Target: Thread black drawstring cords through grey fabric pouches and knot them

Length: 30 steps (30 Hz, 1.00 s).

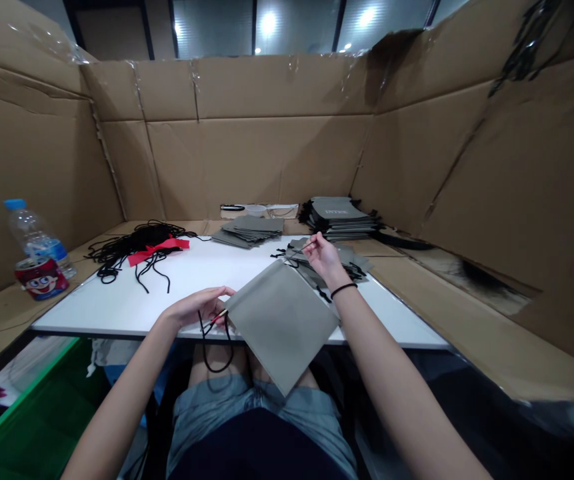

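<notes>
A square grey fabric pouch (281,327) hangs over the front edge of the white table (117,313), its lower corner above my lap. My left hand (197,308) holds the pouch's left side and pinches a black cord (217,353) with a red-and-gold tip (219,316); the cord loops below the table edge. My right hand (324,257) is raised near the pouch's top corner, pinching a thin rod (301,250). Beneath that hand lies a loose heap of grey pouches (351,265) with black cords.
Farther back are a stack of grey pouches printed with lettering (337,217) and a lower stack (249,230). Black cords (137,247) and red strips (159,252) lie at the table's left. A water bottle (37,237) and a printed can (41,277) stand left. Cardboard walls surround the table.
</notes>
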Motion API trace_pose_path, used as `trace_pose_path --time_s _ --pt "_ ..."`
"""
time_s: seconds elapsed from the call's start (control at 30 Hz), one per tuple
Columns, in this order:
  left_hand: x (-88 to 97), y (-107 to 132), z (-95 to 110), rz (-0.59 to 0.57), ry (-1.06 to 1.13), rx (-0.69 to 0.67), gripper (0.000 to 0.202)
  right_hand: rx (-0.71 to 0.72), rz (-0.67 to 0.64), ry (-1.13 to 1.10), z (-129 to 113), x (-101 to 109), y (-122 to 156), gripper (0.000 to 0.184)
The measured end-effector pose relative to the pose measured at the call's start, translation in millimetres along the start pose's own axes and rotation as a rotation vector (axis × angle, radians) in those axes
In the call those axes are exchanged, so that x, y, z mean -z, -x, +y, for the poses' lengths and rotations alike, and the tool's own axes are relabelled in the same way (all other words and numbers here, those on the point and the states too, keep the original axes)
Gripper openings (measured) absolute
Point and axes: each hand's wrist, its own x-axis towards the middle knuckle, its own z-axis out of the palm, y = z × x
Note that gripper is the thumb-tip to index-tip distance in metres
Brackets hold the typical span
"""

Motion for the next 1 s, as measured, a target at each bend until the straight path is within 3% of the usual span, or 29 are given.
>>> trace_pose_path --time_s 0.13,0.27,0.6,0.73,1.0 --pt "-4.6 -0.5 1.0 0.061 -0.057 -0.03 0.029 -0.018 -0.017 0.014 3.1 0.2 -1.6 0.038" --pt "-3.6 0.4 1.7 0.095 -0.165 0.032 0.025 -0.04 -0.042 0.033 6.2 1.3 -3.4 0.037" --pt "1.6 1.2 0.7 0.04 -0.262 0.113 0.039 -0.074 -0.069 0.057 9.0 2.9 -5.7 0.037" --pt "0.3 1.0 3.6 0.086 -0.278 0.146 0.043 -0.084 -0.062 0.055 9.0 1.4 -3.8 0.036" --pt "0.0 -0.4 2.6 0.104 -0.358 0.046 0.052 -0.124 0.057 0.017 6.7 0.7 -3.7 0.036"
